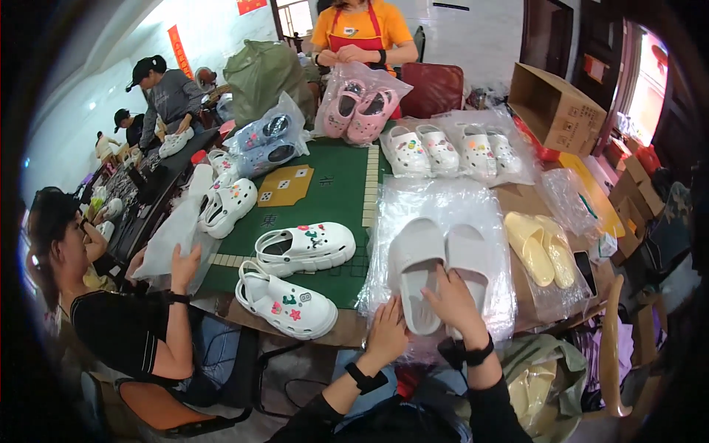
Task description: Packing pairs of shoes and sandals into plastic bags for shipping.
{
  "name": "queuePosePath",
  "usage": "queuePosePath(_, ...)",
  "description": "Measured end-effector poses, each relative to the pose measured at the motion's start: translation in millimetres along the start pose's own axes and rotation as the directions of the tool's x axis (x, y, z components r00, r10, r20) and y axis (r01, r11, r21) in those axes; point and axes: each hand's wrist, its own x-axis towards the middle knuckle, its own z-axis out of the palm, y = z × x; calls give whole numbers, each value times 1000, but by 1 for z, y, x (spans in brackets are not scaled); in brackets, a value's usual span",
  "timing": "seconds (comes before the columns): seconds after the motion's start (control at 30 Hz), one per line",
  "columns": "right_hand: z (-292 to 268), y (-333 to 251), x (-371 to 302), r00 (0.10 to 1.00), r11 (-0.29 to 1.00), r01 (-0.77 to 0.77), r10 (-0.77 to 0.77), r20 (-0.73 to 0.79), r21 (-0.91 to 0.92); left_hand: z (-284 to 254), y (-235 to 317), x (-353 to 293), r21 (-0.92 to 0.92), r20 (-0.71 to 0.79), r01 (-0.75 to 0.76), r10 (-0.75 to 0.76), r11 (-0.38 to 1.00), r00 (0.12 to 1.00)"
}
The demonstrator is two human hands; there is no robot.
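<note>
From the wearer's head, the table (347,337) is viewed downward and forward through a fisheye lens; the left hand (387,334) and right hand (453,299) are seen from near, the back wall (480,40) from afar.

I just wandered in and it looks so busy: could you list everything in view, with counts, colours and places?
Slides: 2, grey, on the clear bags
Clear bags: stack, uncountable, transparent, near table edge
Loose clogs: 2, white with charms, front left; at least 2 more beyond
Bagged clogs: 4, white, far right of table
Pink clogs: 2, bagged, far edge
Blue clogs: 2, bagged, far left
Yellow slides: 2, right
Mat: 1, green, table
Phone: 1, dark, right edge
Box: 1 large, brown, far right
Sack: 1, olive, behind table
Chair: 1, dark red, far side
Co-workers: at least 4, various tops, left and opposite
Background clutter: uncountable
Left hand: 1, beside left grey slide
Right hand: 1, over both grey slides
</note>
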Motion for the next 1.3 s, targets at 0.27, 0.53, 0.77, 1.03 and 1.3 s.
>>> queuePosePath(0.27, -25, -26, -72, 997, 887, -47, 70, -33, 459, -2, -2, -3, -70, -4, -64, 64, 995, 998)
queuePosePath(0.53, -56, -13, -93, 943, 813, 140, -283, 174, 565, -25, -9, 27, -215, 62, -157, 174, 964, 983)
queuePosePath(0.77, -77, -1, -110, 819, 709, 65, -440, 368, 703, -79, -13, 41, -415, -153, -354, 319, 838, 935)
queuePosePath(1.03, -81, 13, -113, 557, 349, 378, -826, 91, 858, -64, -21, 61, -334, -218, -240, 173, 911, 961)
queuePosePath(1.3, -88, 16, -137, 581, 364, 468, -813, 30, 805, -56, -9, 66, -196, -457, -186, 78, 963, 886)
